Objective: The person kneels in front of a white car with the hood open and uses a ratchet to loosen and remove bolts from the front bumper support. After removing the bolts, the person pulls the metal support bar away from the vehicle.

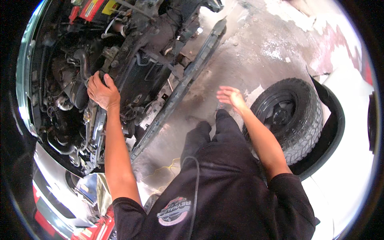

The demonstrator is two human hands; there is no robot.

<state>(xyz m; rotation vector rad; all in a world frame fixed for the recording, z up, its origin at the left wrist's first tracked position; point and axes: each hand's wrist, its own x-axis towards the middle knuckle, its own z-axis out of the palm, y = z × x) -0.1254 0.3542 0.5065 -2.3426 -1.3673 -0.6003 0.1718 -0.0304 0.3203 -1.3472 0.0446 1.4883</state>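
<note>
My left hand [103,93] reaches into an opened car front. It is closed at a dark part by the radiator's upper edge, with thumb and fingers curled; what lies under the fingers is hidden. Just beyond it a grey curved hose [83,63] runs among the engine parts. Below the wrist is a metal crossbar [97,134]. To the right of that hand stands the dark radiator [138,82]. My right hand [231,98] hangs in the air over the floor, fingers stretched out and holding nothing, left of a large black tyre [306,132].
A long metal bar [182,90] runs diagonally in front of the radiator. The wheel sits beside a white body panel [352,108] with a black arch trim [334,114]. Red and yellow items [92,10] lie at the engine bay's far end. A yellow cord [170,166] crosses the floor.
</note>
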